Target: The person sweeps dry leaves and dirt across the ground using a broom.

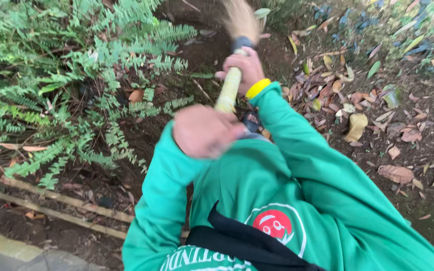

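Note:
A broom with a pale yellow stick handle and a straw-coloured bristle head points away from me toward the dark soil. My right hand, with a yellow band at the wrist, grips the handle lower down, near the bristles. My left hand is closed over the near top end of the handle, close to my chest, and looks blurred. Both arms are in green sleeves.
Green ferns fill the left side. Dry brown leaves lie scattered over the soil on the right. Thin bamboo strips run along the ground at lower left, with a grey stone edge at the corner.

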